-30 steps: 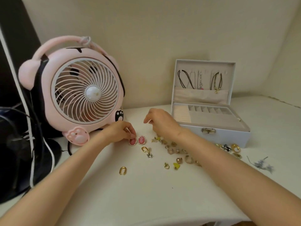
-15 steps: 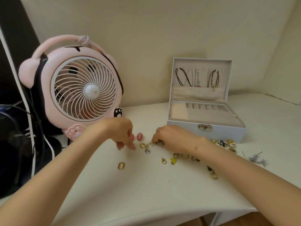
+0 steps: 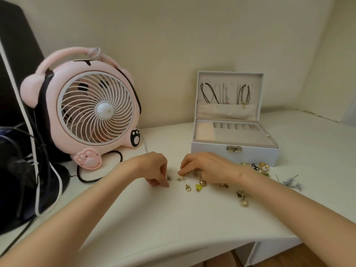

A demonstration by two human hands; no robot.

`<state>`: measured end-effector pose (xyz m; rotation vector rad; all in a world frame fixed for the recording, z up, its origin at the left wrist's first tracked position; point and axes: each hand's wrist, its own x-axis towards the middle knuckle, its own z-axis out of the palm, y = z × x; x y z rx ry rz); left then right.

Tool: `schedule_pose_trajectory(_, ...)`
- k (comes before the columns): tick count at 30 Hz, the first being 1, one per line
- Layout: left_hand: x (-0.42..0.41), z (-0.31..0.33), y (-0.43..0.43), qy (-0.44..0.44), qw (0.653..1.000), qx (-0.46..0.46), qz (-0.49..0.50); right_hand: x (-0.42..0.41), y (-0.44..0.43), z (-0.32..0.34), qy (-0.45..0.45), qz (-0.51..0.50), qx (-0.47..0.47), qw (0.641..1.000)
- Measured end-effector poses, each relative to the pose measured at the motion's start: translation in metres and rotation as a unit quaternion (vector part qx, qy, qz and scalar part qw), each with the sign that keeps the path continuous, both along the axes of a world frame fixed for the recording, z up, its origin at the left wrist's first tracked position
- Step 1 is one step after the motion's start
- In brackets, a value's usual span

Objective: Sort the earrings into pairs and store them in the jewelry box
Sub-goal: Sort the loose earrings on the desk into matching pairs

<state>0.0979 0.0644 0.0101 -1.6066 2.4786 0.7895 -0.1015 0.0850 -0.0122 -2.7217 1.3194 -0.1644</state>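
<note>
White desk (image 3: 173,228), middle: left hand (image 3: 154,169) palm down, fingers bunched, tips on desk; right hand (image 3: 208,167) curled over earrings (image 3: 202,183); grips unclear.

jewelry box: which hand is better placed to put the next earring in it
Right, probably. The right hand lies just in front of the open jewelry box, fingertips among the loose earrings; the left hand sits farther away, toward the pink fan.
</note>
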Motion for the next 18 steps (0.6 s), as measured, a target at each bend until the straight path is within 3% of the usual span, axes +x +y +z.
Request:
schedule_pose_trajectory(5,-0.023,-0.010,0.003,0.129,0.991,0.018,-0.041,-0.033,0.013,0.004,-0.051,-0.017,0.015,0.998)
schedule_pose_trajectory(9,-0.027,-0.008,0.008,0.215,0.975,0.033,-0.035,-0.054,0.015,0.005,-0.176,-0.066,-0.025,0.982)
schedule_pose_trajectory(11,-0.025,-0.008,0.007,0.152,0.987,0.019,-0.042,-0.063,0.016,0.008,-0.220,-0.091,-0.051,0.970)
schedule_pose_trajectory(14,-0.029,-0.012,0.012,-0.011,0.997,-0.044,-0.057,-0.071,0.021,0.012,-0.241,-0.135,-0.030,0.960)
schedule_pose_trajectory(18,-0.048,-0.013,0.022,0.054,0.994,-0.080,-0.057,-0.072,0.022,0.006,-0.225,-0.153,-0.025,0.962)
